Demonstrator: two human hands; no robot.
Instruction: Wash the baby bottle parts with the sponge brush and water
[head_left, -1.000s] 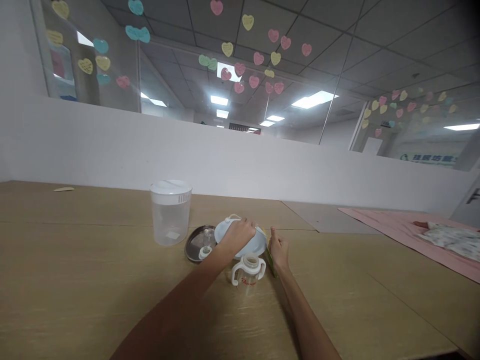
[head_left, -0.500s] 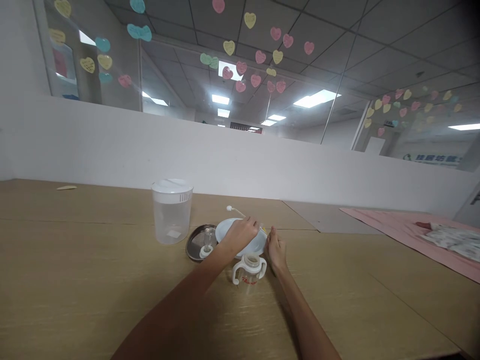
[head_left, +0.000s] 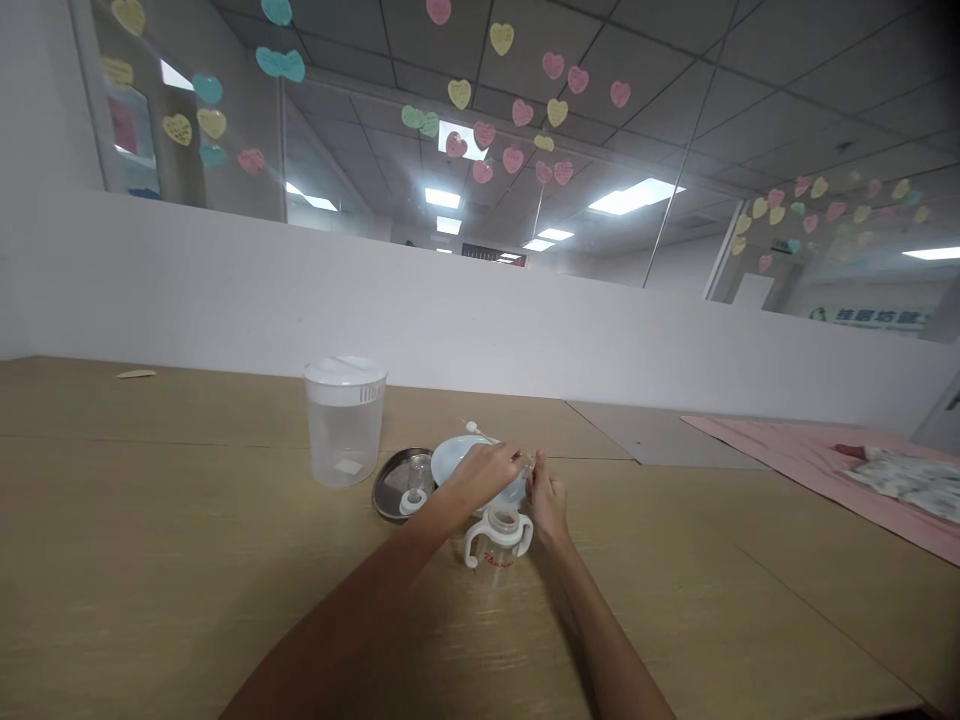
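Straw (head_left: 481,433) has shifted, white end nearer the left hand (head_left: 486,472), whose fingers pinch it above the bowl (head_left: 449,456); right hand (head_left: 548,505) curls, hold unclear. Cup (head_left: 499,560) stands by the bowl's near edge; table (head_left: 697,580) spreads wide rightward.

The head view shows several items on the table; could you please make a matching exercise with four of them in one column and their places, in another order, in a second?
Things
1. Translucent plastic bucket with a white lid
2. Clear bottle with two white handles
3. Shallow dark metal tray
4. Flat pink cloth

Places
A. Furthest right of the four
B. Under a small clear container
C. Furthest left of the four
D. On the near side of the pale blue plate

Right pairs: 1-C, 2-D, 3-B, 4-A
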